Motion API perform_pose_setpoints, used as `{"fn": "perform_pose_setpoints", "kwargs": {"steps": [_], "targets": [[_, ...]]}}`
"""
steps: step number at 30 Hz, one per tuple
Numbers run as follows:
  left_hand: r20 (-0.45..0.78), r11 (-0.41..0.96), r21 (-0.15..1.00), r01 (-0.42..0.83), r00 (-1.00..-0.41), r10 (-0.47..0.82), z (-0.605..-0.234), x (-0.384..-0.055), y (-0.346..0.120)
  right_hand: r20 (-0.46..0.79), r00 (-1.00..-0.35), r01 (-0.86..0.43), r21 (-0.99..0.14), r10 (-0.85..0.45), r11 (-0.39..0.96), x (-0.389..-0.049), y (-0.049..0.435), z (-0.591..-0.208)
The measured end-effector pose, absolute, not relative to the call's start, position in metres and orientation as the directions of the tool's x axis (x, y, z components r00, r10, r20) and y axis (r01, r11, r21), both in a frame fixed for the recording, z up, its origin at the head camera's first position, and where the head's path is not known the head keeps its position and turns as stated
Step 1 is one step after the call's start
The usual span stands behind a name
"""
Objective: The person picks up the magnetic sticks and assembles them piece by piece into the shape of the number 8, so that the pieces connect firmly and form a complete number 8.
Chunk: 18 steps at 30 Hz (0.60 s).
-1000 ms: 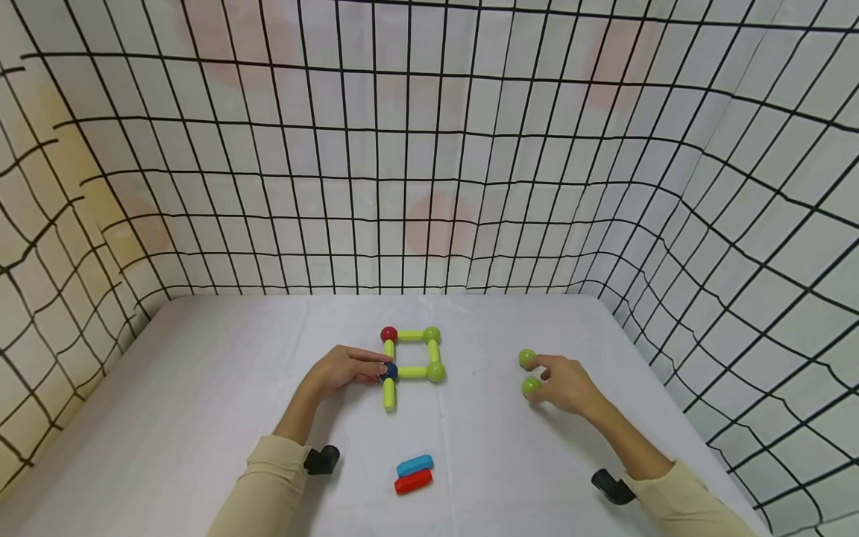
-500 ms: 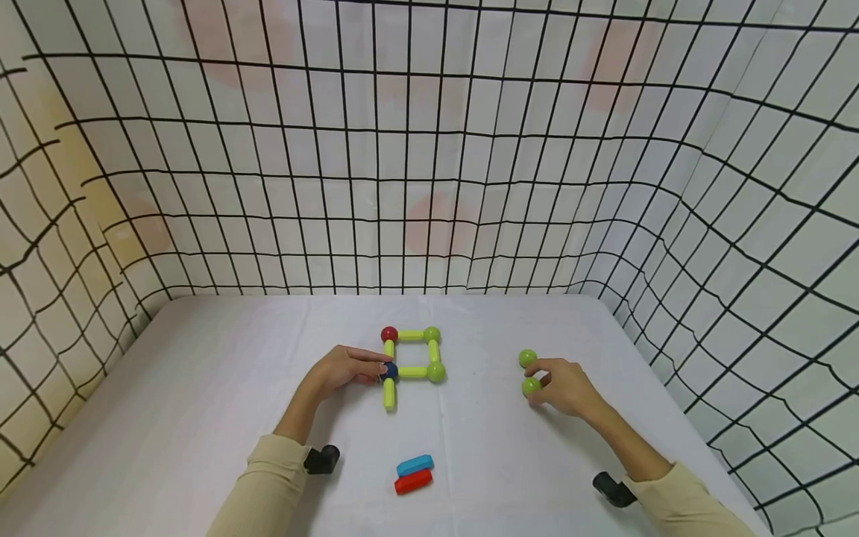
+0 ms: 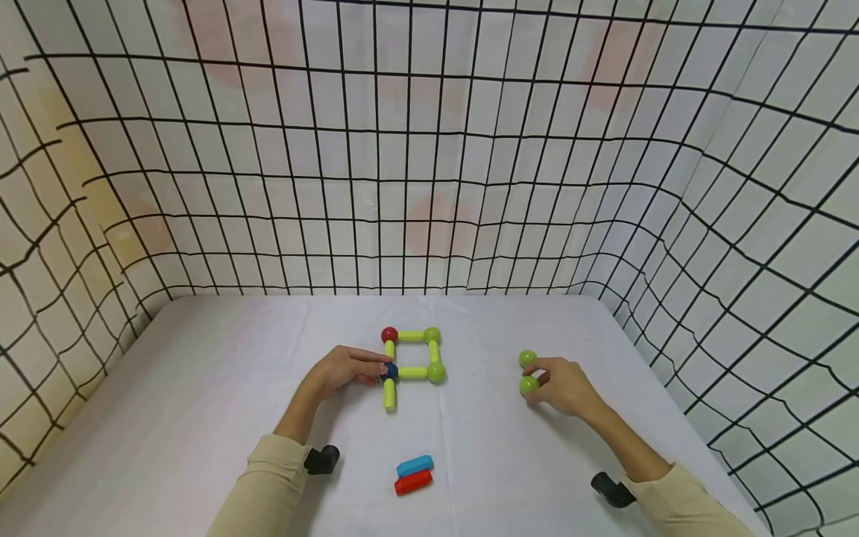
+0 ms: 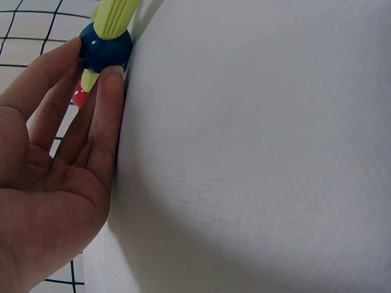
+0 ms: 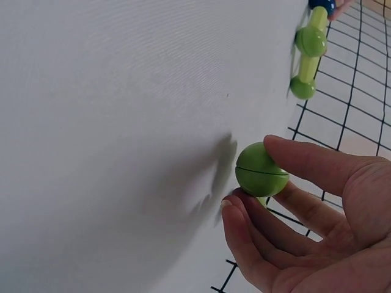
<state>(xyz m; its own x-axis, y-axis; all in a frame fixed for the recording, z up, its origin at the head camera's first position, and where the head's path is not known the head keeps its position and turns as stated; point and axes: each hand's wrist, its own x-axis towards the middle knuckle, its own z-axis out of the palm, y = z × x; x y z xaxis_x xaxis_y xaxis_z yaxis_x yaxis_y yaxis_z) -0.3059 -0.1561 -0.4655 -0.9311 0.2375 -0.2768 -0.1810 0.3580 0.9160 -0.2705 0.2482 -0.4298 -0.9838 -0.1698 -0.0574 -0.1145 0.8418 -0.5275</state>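
Note:
In the head view my left hand (image 3: 345, 369) pinches a dark blue ball (image 3: 388, 371), the near left corner of a square frame. Yellow-green rods (image 3: 412, 372) join it to a red ball (image 3: 389, 335) and green corner balls (image 3: 436, 372). One more rod (image 3: 389, 396) sticks out toward me from the blue ball. On the right, my right hand (image 3: 564, 384) pinches a loose green ball (image 3: 529, 385) between thumb and fingers, plainly seen as a green ball (image 5: 262, 170) in the right wrist view. A second loose green ball (image 3: 528, 359) lies just beyond it.
A blue rod (image 3: 414, 466) and a red rod (image 3: 413, 482) lie side by side near the front of the white table (image 3: 221, 358). Black netting (image 3: 429, 179) over white cloth rises at the back and both sides.
My right fingers have drawn away from the farther green ball and closed in on the nearer one, which has shifted slightly left. My left hand and the frame stay still.

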Motion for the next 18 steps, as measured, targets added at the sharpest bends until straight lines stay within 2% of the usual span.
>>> {"fn": "perform_pose_setpoints", "kwargs": {"steps": [18], "targets": [[-0.286, 0.369, 0.91, -0.189, -0.931, 0.228, -0.463, -0.305, -0.156, -0.039, -0.979, -0.139, -0.594, -0.201, 0.792, -0.269, 0.211, -0.431]]}}
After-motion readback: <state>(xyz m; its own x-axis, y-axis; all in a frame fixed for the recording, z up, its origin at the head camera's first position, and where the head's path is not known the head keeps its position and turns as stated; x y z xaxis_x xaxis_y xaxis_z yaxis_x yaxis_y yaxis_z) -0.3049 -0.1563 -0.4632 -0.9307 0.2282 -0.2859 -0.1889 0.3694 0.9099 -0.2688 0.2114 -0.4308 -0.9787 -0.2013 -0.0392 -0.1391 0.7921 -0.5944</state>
